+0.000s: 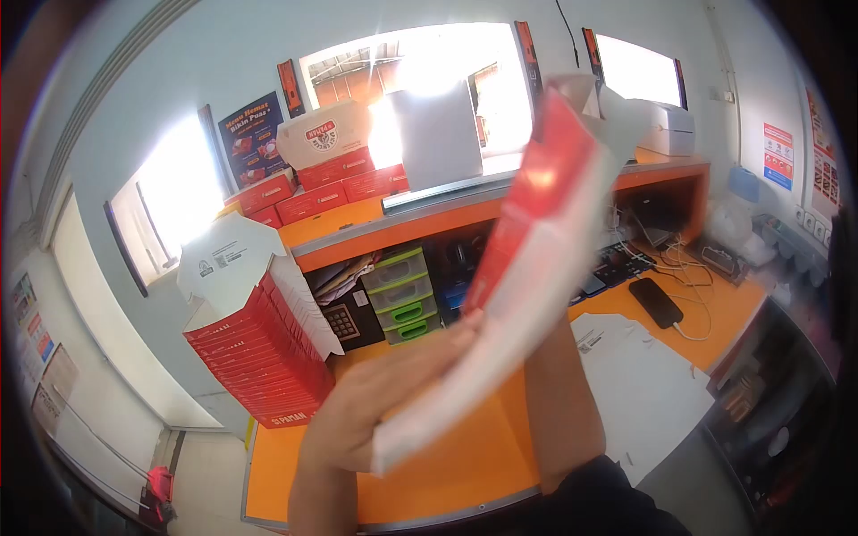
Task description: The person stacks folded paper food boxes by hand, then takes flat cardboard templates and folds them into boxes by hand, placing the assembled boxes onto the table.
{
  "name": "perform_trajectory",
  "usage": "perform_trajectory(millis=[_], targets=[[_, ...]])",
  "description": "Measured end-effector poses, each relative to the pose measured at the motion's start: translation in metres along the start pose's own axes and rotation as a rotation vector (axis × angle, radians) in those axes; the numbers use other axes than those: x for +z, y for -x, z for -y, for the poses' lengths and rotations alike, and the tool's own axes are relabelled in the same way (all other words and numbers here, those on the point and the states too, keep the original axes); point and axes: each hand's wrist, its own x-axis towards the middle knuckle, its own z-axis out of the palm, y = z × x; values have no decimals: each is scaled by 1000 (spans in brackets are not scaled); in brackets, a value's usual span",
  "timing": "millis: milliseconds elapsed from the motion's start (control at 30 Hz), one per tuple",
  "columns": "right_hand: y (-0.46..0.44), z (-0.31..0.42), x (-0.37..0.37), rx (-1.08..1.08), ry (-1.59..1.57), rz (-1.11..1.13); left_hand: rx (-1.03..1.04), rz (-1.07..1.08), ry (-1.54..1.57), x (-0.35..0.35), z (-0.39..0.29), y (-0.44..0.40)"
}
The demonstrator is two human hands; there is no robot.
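Observation:
A red and white cardboard food box, partly folded and blurred by motion, is held up at a slant above the orange table. My left hand is closed on its lower left part, fingers pressed against the red side. My right forearm reaches up behind the box, which hides the right hand and its fingers. Flat white box blanks lie on the table to the right of that forearm. To the left stands a tall stack of nested red boxes with white lids raised.
Behind the table, a raised orange shelf holds closed red boxes and a white printer. Below it are green-framed drawers and a black safe. A phone with a cable lies at right.

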Motion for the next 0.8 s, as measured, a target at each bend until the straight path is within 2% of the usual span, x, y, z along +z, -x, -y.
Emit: perform_trajectory(millis=[100, 200, 367, 433, 500, 533, 633, 733, 800], targets=[[7, 2, 1, -64, 43, 37, -123, 215, 183, 5, -3, -7], [15, 8, 4, -136, 107, 108, -59, 191, 130, 2, -1, -4], [16, -7, 30, -311, 251, 203, -111, 166, -20, -8, 2, 0], [17, -26, 33, -337, 259, 204, -185, 159, -9, -5, -1, -1], [13, -36, 26, -256, 213, 284, -169, 132, -88, -7, 0, 3], [15, -40, 22, -195, 204, 288, -171, 69, -120, -9, 3, 8], [6, -24, 15, 165, -190, 204, -252, -210, -153, -9, 12, 32], [10, 5, 14, 135, -101, 227, -319, -465, -208, -13, 29, 38], [26, 20, 23, 234, -354, 352, -367, -677, -19, -9, 34, 29]])
